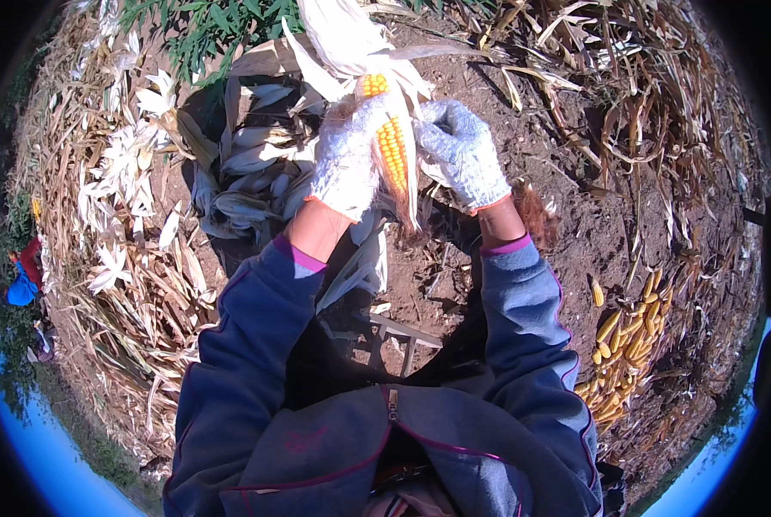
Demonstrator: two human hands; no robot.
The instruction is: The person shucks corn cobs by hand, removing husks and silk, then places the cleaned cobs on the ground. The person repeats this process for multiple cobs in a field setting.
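Note:
My left hand [353, 155], in a white knit glove, is wrapped around an ear of corn [393, 152]. Its yellow kernels show above and below my fingers, with brown silk at the near tip. Pale dry husk leaves [343, 39] are peeled back towards the far end, and one strip still lies along the ear's right side. My right hand [459, 152], gloved too, is curled at that side with thumb and fingers closed on the husk; the fingertips are partly hidden.
A heap of unhusked corn ears [256, 168] lies left of my hands. Husked yellow ears [631, 342] are piled on the soil at right. Dry stalks [644, 110] and loose husks [127, 161] flank me. A person in blue [23, 287] is far left.

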